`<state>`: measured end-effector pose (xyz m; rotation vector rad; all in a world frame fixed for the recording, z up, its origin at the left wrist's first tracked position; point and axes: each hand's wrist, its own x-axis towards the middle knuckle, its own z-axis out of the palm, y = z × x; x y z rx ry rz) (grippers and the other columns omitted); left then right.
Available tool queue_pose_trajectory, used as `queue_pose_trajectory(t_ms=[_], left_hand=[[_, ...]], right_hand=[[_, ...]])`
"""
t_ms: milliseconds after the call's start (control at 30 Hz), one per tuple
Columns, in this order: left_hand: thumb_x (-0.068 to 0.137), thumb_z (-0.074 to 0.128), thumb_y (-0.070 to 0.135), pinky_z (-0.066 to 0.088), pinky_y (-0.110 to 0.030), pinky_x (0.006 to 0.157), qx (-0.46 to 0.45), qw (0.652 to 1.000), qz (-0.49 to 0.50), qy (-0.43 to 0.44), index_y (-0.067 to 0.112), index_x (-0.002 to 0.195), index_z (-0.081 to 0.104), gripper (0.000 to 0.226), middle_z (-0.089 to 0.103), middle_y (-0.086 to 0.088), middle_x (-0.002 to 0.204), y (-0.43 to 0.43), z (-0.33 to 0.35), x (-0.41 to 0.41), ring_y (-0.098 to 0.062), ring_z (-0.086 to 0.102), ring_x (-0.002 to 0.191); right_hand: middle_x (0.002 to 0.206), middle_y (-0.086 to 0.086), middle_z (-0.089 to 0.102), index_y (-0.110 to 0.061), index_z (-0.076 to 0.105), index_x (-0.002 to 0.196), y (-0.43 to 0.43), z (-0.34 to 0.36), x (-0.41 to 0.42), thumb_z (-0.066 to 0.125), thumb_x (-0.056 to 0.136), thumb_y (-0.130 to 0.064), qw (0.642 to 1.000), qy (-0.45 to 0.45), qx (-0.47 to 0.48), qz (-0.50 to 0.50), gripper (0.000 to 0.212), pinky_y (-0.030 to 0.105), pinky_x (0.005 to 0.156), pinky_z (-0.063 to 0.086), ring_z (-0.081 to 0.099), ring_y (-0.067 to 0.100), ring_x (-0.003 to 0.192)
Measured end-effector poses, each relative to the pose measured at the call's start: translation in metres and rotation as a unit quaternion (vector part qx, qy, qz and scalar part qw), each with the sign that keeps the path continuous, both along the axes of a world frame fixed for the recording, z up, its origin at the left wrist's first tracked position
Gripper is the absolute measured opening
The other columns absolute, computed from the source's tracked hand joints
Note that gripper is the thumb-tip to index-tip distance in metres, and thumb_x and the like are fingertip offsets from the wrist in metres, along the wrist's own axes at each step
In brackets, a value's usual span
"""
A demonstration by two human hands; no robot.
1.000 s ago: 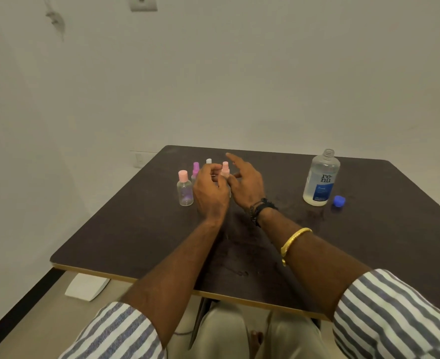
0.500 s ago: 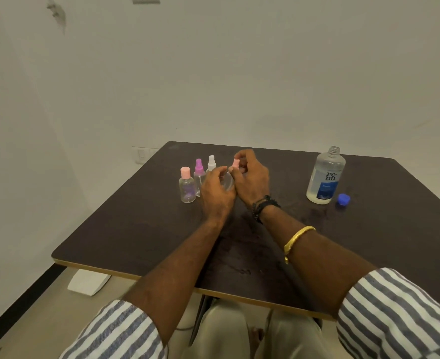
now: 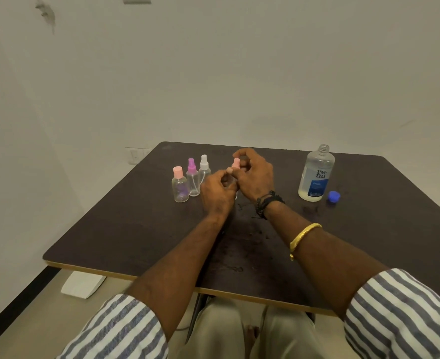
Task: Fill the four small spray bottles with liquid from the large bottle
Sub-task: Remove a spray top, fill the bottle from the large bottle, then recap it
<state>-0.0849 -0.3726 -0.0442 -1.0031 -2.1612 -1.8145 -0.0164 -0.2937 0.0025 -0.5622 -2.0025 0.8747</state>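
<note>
Three small clear bottles stand in a row on the dark table (image 3: 110,229): one with a pink cap (image 3: 180,186), one with a purple spray top (image 3: 192,180), one with a white spray top (image 3: 204,168). A fourth small bottle is mostly hidden inside my left hand (image 3: 216,193), which grips its body. My right hand (image 3: 255,174) pinches that bottle's pink spray top (image 3: 236,163) from above. The large clear bottle (image 3: 316,174) with a blue label stands uncapped at the right, a little liquid in its bottom. Its blue cap (image 3: 333,196) lies beside it.
Small droplets or marks spot the table between my forearms. A white flat object (image 3: 83,285) lies on the floor below the table's left front corner. White walls close in behind and to the left of the table.
My right hand went from open fingers to pinching the pink spray top. Both hands and the held bottle rose slightly and sit closer together.
</note>
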Motion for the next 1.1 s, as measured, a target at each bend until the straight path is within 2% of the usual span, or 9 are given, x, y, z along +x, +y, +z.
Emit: queue_pose_trajectory(t_ms=[133, 267, 333, 433, 600, 733, 900, 1000, 1100], left_hand=[[0.084, 0.08, 0.027, 0.056, -0.015, 0.067, 0.005, 1.0, -0.017, -0.014, 0.017, 0.105, 0.074, 0.024, 0.074, 0.008, 0.089, -0.002, 0.0, 0.002, -0.001, 0.069, 0.081], [0.085, 0.077, 0.022, 0.058, -0.022, 0.066, 0.007, 1.0, -0.015, -0.012, 0.017, 0.096, 0.074, 0.013, 0.074, 0.009, 0.083, 0.001, 0.002, 0.005, -0.002, 0.07, 0.077], [0.085, 0.078, 0.028, 0.059, -0.023, 0.068, 0.007, 1.0, -0.015, -0.015, 0.017, 0.1, 0.075, 0.019, 0.075, 0.008, 0.087, 0.002, 0.001, 0.004, -0.003, 0.071, 0.08], [0.086, 0.077, 0.025, 0.056, -0.016, 0.07, 0.012, 1.0, -0.004, -0.011, 0.014, 0.108, 0.074, 0.025, 0.076, 0.004, 0.094, 0.0, 0.003, 0.004, -0.005, 0.07, 0.084], [0.086, 0.077, 0.022, 0.053, -0.01, 0.062, 0.015, 1.0, -0.005, -0.014, 0.013, 0.098, 0.073, 0.016, 0.072, 0.008, 0.084, -0.001, 0.004, 0.009, 0.001, 0.068, 0.076], [0.086, 0.077, 0.018, 0.057, -0.015, 0.07, 0.016, 1.0, -0.01, -0.021, 0.013, 0.108, 0.074, 0.023, 0.075, 0.004, 0.092, -0.001, 0.003, 0.007, -0.003, 0.07, 0.084], [0.084, 0.078, 0.02, 0.057, -0.016, 0.064, 0.02, 0.999, -0.014, -0.022, 0.012, 0.098, 0.074, 0.017, 0.075, 0.006, 0.085, 0.001, 0.005, 0.011, -0.001, 0.07, 0.077], [0.081, 0.081, 0.023, 0.058, -0.018, 0.069, 0.017, 0.999, -0.017, -0.021, 0.014, 0.103, 0.075, 0.023, 0.076, 0.005, 0.088, 0.001, 0.004, 0.013, -0.003, 0.071, 0.081], [0.082, 0.079, 0.018, 0.062, -0.027, 0.076, 0.017, 0.999, -0.016, -0.026, 0.014, 0.107, 0.075, 0.025, 0.076, 0.003, 0.091, 0.002, 0.002, 0.012, -0.007, 0.072, 0.084]], right_hand=[[0.089, -0.004, 0.073, -0.024, 0.063, 0.127, 0.002, 0.002, 0.006, 0.074, 0.087, -0.016, 0.999, -0.016, 0.034, 0.033, 0.043, 0.025, 0.079, 0.059, 0.068, 0.007, 0.083], [0.087, -0.003, 0.067, -0.023, 0.061, 0.122, 0.001, 0.003, 0.005, 0.082, 0.08, -0.037, 1.0, -0.012, 0.027, -0.007, 0.049, 0.028, 0.072, 0.057, 0.064, 0.011, 0.079], [0.085, -0.004, 0.067, -0.024, 0.062, 0.119, 0.001, 0.004, 0.005, 0.08, 0.082, -0.03, 1.0, -0.011, 0.021, -0.01, 0.042, 0.031, 0.073, 0.059, 0.063, 0.009, 0.077], [0.097, -0.002, 0.07, -0.027, 0.058, 0.126, -0.001, 0.004, 0.008, 0.07, 0.086, -0.013, 0.999, -0.011, 0.035, 0.035, 0.044, 0.032, 0.08, 0.061, 0.065, 0.006, 0.086], [0.095, -0.005, 0.066, -0.025, 0.06, 0.123, -0.002, 0.006, 0.008, 0.078, 0.082, -0.036, 0.999, -0.02, 0.045, 0.003, 0.045, 0.028, 0.073, 0.056, 0.062, 0.01, 0.083], [0.093, -0.006, 0.066, -0.026, 0.058, 0.126, -0.001, 0.006, 0.011, 0.071, 0.086, -0.018, 0.998, -0.028, 0.051, 0.027, 0.042, 0.032, 0.079, 0.061, 0.061, 0.002, 0.08], [0.092, -0.005, 0.066, -0.025, 0.06, 0.123, 0.002, 0.007, 0.014, 0.08, 0.081, -0.037, 0.998, -0.029, 0.057, 0.005, 0.049, 0.028, 0.074, 0.057, 0.063, 0.011, 0.083], [0.083, -0.012, 0.062, -0.024, 0.06, 0.123, 0.005, 0.007, 0.016, 0.079, 0.083, -0.027, 0.998, -0.033, 0.055, 0.006, 0.045, 0.032, 0.076, 0.059, 0.062, 0.007, 0.077], [0.086, -0.011, 0.062, -0.024, 0.058, 0.129, 0.004, 0.005, 0.018, 0.074, 0.083, -0.019, 0.997, -0.03, 0.074, 0.019, 0.048, 0.031, 0.079, 0.061, 0.062, 0.005, 0.077]])
